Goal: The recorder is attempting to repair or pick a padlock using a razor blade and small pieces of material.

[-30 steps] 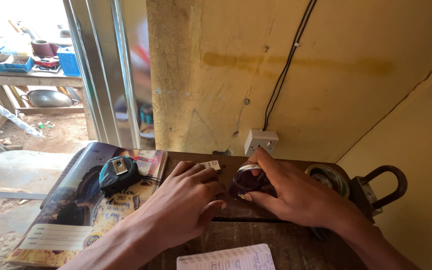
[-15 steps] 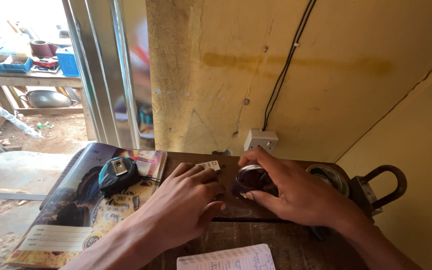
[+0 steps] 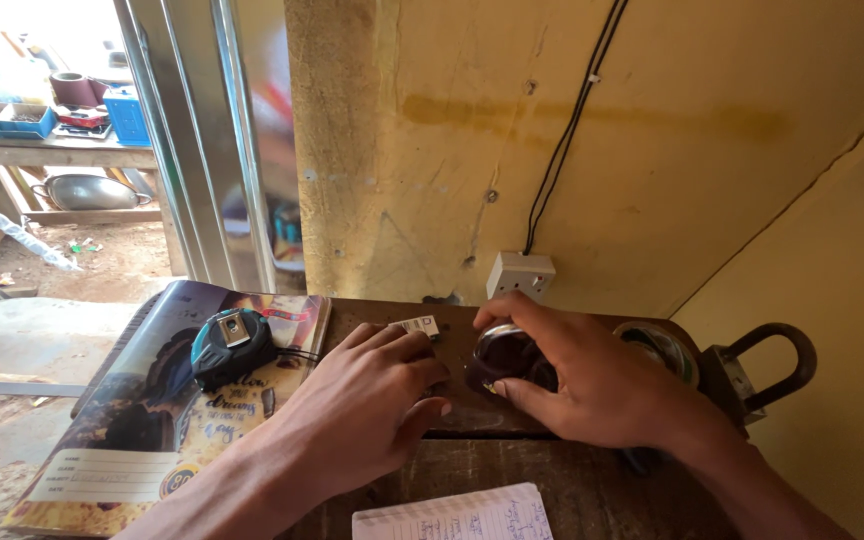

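Dark worn wooden table [image 3: 542,470] set against a yellow-painted wall [image 3: 712,150], corner at 3 o'clock; open doorway with metal frame [image 3: 192,150] at 10 o'clock, dirt yard and a workbench with clutter beyond. One white wall socket [image 3: 519,275] at 12 o'clock with a black cable [image 3: 572,130] running up from it.

Counts: one printed exercise book [image 3: 152,420] at 9 o'clock, one teal-and-black tape measure [image 3: 232,345] lying on it, one lined notepad [image 3: 457,515] at 6 o'clock, one small white tag [image 3: 417,326] just beyond the left fingertips, one round metal-rimmed dish [image 3: 664,348] at 2 o'clock, one dark iron padlock-like shackle [image 3: 767,365] at 3 o'clock.

Left hand [image 3: 372,405] lies flat and released on the table, fingers loosely curled, holding nothing. Right hand [image 3: 592,385] grasps a small round dark object with shiny rim [image 3: 505,352] at table centre, thumb and index finger around it.

Versus earlier frames: almost no change; the right hand keeps its grip, index finger curls slightly tighter over the rim. Left hand unmoved.
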